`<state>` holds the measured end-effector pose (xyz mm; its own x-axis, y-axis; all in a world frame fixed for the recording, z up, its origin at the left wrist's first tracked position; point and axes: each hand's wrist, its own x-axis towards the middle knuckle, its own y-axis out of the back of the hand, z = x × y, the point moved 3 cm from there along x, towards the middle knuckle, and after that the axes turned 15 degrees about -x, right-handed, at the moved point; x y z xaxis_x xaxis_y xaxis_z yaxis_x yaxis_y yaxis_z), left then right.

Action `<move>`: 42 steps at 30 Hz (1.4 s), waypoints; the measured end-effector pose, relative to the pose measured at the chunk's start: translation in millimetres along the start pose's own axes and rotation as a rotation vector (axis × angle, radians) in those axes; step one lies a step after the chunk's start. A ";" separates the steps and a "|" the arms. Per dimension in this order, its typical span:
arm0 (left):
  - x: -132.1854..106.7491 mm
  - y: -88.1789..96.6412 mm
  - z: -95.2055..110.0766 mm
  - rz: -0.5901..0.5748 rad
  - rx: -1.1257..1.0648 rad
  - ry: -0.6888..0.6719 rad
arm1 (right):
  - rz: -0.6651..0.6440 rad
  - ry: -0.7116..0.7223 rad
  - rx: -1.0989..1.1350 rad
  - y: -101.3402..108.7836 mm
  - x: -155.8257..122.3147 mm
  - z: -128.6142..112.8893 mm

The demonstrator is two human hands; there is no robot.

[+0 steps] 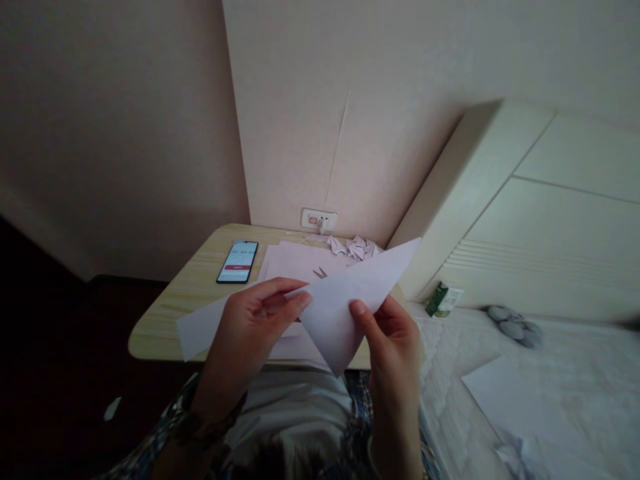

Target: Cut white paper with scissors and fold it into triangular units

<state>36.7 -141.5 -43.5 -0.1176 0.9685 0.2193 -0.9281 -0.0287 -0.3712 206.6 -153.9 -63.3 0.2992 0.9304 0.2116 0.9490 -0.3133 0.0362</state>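
Paper (333,317) handheld, phone text (237,267) illegible

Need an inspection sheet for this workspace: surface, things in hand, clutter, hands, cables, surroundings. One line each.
Surface: wood-patterned table, partly covered by loose sheets.
Things in hand: white paper, apparently folded.
Clutter: lit phone; small metal tool, probably scissors, partly hidden; crumpled-looking or folded paper pieces near the wall.
Hands: left hand pinches the paper's left edge; right hand grips its right side.
Cables: plug in wall socket; thin line above, cord or crack unclear.
Surroundings: bed at right, with box.
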 end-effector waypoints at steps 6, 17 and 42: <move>2.5 5.6 6.0 -0.020 0.137 -0.048 | -0.105 -0.031 -0.024 -5.1 0.2 -1.8; -1.1 -0.3 16.6 -0.160 0.417 -0.212 | -0.083 -0.031 0.097 -2.4 3.0 1.6; -10.1 -7.9 18.5 -0.237 0.661 -0.604 | -0.009 0.683 -0.692 -9.9 -8.6 -22.8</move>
<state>38.7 -155.5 -26.1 0.1089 0.6790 0.7261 -0.9423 -0.1621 0.2929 192.3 -163.2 -43.2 -0.0374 0.6909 0.7219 0.6174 -0.5521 0.5604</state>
